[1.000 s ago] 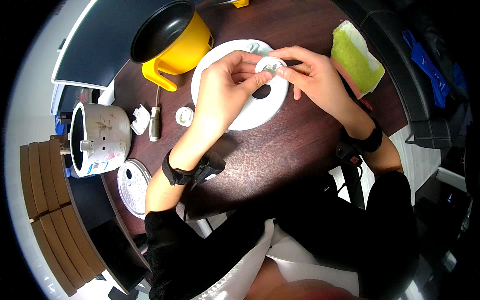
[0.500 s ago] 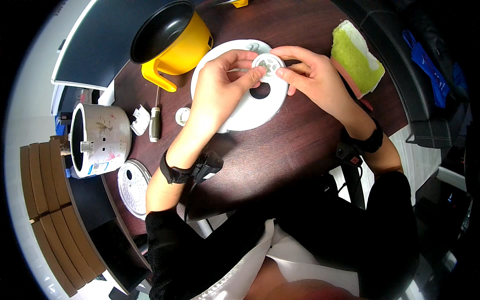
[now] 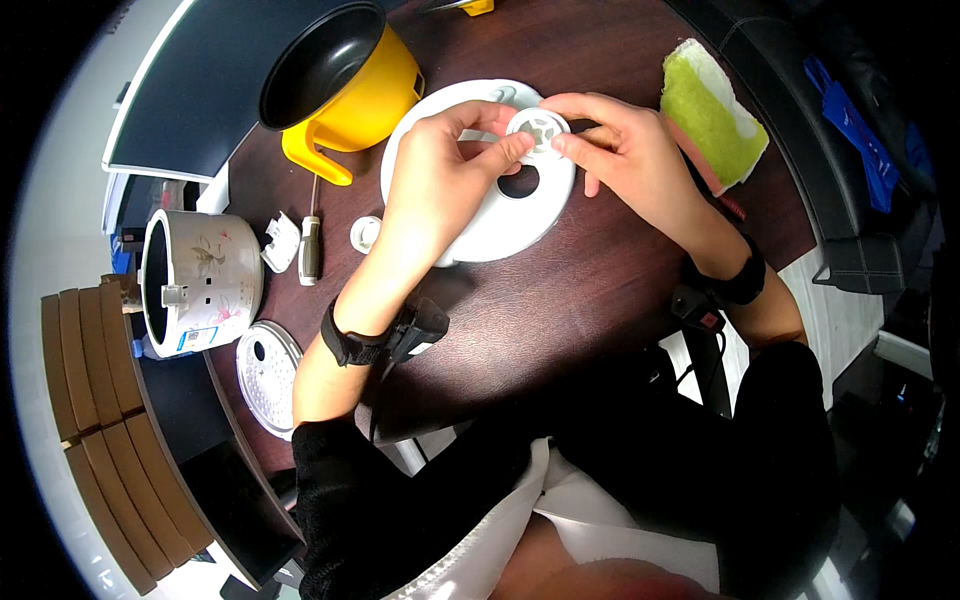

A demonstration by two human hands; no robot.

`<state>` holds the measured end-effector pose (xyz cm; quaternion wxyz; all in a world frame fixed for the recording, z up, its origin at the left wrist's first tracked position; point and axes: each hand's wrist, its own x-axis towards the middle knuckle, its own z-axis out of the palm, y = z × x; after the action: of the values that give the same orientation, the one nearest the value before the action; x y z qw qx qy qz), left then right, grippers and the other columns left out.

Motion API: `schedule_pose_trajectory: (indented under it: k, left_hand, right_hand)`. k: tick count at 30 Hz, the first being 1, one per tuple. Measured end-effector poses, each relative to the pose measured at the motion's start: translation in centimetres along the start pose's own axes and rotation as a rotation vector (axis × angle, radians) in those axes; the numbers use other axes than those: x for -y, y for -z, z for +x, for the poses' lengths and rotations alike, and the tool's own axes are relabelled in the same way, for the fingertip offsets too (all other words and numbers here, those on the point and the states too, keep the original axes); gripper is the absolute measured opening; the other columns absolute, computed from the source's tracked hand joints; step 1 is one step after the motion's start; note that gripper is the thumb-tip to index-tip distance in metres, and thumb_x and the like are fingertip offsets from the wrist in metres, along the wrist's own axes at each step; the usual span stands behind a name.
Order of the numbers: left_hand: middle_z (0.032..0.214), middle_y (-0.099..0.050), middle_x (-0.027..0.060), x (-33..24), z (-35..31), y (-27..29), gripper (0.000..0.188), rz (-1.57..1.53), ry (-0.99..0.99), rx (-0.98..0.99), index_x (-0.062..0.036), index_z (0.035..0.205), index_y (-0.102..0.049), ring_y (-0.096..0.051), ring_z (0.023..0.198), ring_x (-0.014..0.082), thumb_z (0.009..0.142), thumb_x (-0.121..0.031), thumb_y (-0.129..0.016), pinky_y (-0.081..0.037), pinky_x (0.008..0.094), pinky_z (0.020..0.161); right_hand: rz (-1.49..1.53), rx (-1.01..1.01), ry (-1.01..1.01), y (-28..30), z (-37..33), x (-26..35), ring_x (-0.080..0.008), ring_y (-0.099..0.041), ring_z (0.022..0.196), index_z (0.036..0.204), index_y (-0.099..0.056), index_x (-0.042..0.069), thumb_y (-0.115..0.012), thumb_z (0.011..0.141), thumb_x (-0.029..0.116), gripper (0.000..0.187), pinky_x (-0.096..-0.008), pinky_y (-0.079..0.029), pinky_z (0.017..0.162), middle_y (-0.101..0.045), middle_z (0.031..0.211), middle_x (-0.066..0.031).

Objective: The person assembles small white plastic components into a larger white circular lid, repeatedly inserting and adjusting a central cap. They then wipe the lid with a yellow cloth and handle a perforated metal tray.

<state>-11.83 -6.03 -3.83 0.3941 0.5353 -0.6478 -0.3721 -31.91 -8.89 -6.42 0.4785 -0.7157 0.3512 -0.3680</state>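
Both my hands hold a small round white plastic piece with cut-out openings [image 3: 541,130] by its edges. My left hand [image 3: 445,175] pinches its left side, thumb on the near face. My right hand [image 3: 630,150] grips its right side between thumb and fingers. Beneath the hands lies a white round lid [image 3: 525,222] with a dark hole in it, partly hidden by my left hand. Left of my left wrist sits a small white ring-shaped part [image 3: 366,234]. The ends of some fingers are hidden behind the round piece.
A yellow pot [image 3: 385,95] stands at the back left, near a screwdriver [image 3: 311,250] and a white plastic bracket [image 3: 281,242]. Farther left are a floral rice cooker body [image 3: 215,270] and a perforated metal disc [image 3: 268,390]. A green cloth [image 3: 712,125] lies at right.
The small round piece has turned slightly in my fingers, so its openings look different. Both hands stay over the white lid in nearly the same place.
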Motion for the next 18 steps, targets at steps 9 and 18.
schedule_pose_trajectory:
  k: [9,18]
  left_hand:
    - [0.092,-0.068,0.0055,0.3,0.0,0.7,0.03,-0.135,0.041,0.045,0.0011,0.108,-0.064,-0.068,0.078,0.0117,0.083,-0.015,-0.071,-0.053,0.0209,0.066]
    - [0.079,-0.068,0.0048,-0.1,0.1,0.5,0.029,-0.08,0.035,0.019,-0.0011,0.104,-0.065,-0.066,0.072,0.0088,0.081,-0.016,-0.074,-0.051,0.0212,0.062]
  right_hand:
    - [0.135,0.068,0.061,0.1,0.2,-0.5,-0.007,-0.062,0.083,0.127,-0.05,-0.002,-0.057,0.092,0.006,0.037,-0.0196,-0.049,0.066,-0.065,0.105,-0.0072]
    - [0.06,-0.046,0.072,-0.2,0.4,-1.2,-0.0119,-0.066,0.071,0.096,-0.06,-0.002,-0.066,0.088,0.017,0.022,-0.0217,-0.048,0.057,-0.068,0.08,-0.0107]
